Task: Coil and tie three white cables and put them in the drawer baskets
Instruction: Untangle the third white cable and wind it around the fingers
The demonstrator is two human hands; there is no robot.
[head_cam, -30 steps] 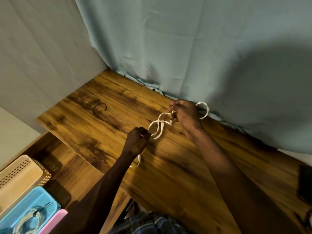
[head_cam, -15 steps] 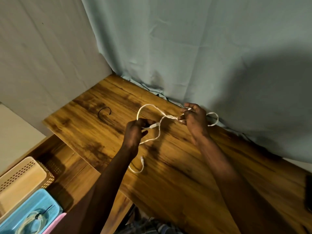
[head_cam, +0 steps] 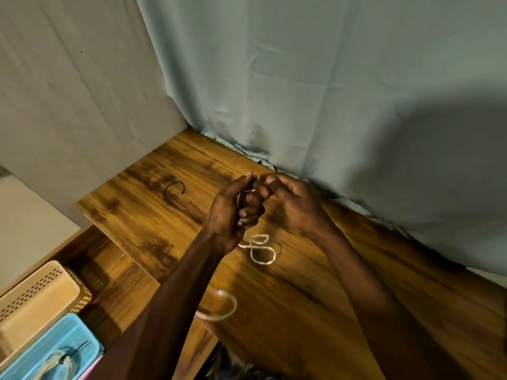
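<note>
A white cable (head_cam: 262, 249) hangs in loops from a person's two hands above a wooden desk (head_cam: 315, 297), most of its upper length hidden inside the left hand (head_cam: 233, 212), whose fingers are curled round it. The right hand (head_cam: 290, 202) meets it at the fingertips, thumb and forefinger pinching what seems to be the same cable, though the contact is too small to make out. A lower loop near the desk edge is blurred. One black tie (head_cam: 174, 189) lies curled on the desk, well apart to the left. In the open drawer (head_cam: 118, 283) below, three baskets are cut off by the frame: one beige basket (head_cam: 35, 305), one blue basket (head_cam: 68, 349) holding one coiled cable (head_cam: 57, 364), and a sliver of a pink basket (head_cam: 93, 366)
</note>
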